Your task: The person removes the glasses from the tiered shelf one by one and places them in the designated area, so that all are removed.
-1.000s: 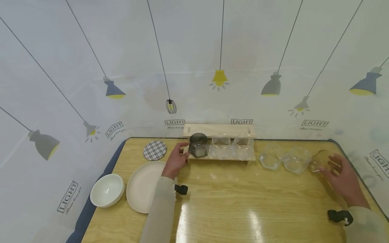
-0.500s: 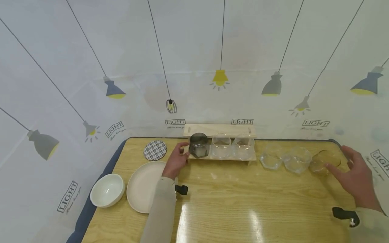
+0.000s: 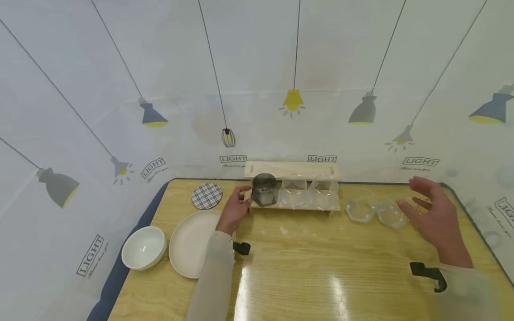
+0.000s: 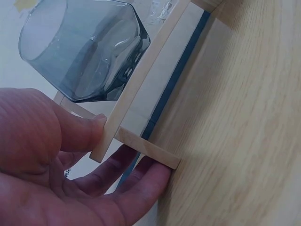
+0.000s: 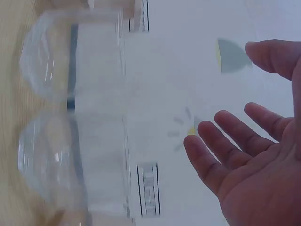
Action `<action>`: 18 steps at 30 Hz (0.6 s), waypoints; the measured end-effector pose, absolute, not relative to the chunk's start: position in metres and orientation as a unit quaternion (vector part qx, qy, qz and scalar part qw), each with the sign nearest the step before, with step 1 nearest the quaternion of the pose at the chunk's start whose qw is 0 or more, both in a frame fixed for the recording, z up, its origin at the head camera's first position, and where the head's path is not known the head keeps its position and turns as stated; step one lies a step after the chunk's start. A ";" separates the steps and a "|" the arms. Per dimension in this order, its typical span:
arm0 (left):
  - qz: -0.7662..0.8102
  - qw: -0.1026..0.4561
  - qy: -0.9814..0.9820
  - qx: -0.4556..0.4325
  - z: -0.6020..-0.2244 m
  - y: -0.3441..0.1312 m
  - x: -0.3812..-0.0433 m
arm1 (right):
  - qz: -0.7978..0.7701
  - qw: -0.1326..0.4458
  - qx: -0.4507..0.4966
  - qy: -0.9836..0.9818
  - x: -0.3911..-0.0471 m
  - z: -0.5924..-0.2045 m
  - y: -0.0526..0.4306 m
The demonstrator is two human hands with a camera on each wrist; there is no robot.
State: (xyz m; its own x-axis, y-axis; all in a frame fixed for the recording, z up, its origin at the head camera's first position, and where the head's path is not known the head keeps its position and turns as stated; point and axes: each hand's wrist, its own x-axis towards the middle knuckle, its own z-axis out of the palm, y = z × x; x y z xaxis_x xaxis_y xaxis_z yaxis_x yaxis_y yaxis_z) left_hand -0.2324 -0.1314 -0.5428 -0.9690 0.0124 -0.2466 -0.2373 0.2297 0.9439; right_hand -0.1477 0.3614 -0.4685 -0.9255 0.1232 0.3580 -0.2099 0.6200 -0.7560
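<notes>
My left hand (image 3: 234, 210) grips the left end of a low wooden rack (image 3: 292, 170). In the left wrist view its thumb lies on the upper slat (image 4: 127, 99) and the fingers curl beneath. A smoky grey glass (image 3: 265, 191) stands on the rack at that end, with two clear glasses (image 3: 294, 192) beside it. My right hand (image 3: 437, 218) hovers with parted fingers and holds nothing. Two clear faceted glasses (image 3: 360, 210) stand on the table to its left; the nearer one (image 5: 51, 165) also shows in the right wrist view. An amber glass is mostly hidden behind this hand.
A round checked coaster (image 3: 206, 196) lies at the back left. In front of it are a pale plate (image 3: 186, 249), partly under my left forearm, and a white bowl (image 3: 143, 248). A wall with printed lamps stands directly behind the wooden table (image 3: 313, 263).
My right hand has let go of the amber glass, drawn off to the right, then swung back left and up above the table. The left hand stays on the rack.
</notes>
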 end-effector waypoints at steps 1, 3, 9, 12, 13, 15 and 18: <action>0.615 0.101 0.779 -0.073 -0.543 -0.131 -0.232 | 0.436 0.192 0.036 -0.879 -0.151 -0.469 0.354; 0.610 0.098 0.783 -0.074 -0.541 -0.131 -0.231 | 0.437 0.184 0.054 -0.879 -0.157 -0.469 0.340; 0.607 0.095 0.785 -0.075 -0.539 -0.130 -0.230 | 0.430 0.145 0.092 -0.887 -0.169 -0.467 0.295; 0.609 0.095 0.784 -0.078 -0.539 -0.129 -0.230 | 0.428 0.124 0.115 -0.888 -0.175 -0.471 0.274; 0.609 0.095 0.784 -0.078 -0.539 -0.129 -0.231 | 0.432 0.116 0.121 -0.886 -0.177 -0.473 0.268; 0.610 0.095 0.783 -0.079 -0.540 -0.129 -0.231 | 0.442 0.097 0.123 -0.883 -0.182 -0.477 0.256; 0.612 0.096 0.781 -0.080 -0.540 -0.129 -0.231 | 0.458 0.077 0.120 -0.878 -0.190 -0.487 0.242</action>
State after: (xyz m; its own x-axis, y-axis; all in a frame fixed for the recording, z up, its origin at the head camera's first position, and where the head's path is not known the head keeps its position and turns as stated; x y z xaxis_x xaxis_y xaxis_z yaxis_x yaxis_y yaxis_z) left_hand -0.2311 -0.1291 -0.5404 -0.9686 -0.0067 -0.2485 -0.2430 0.2376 0.9405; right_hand -0.1900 0.2424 -0.4869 -0.9594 -0.1401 0.2449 -0.2810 0.5523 -0.7848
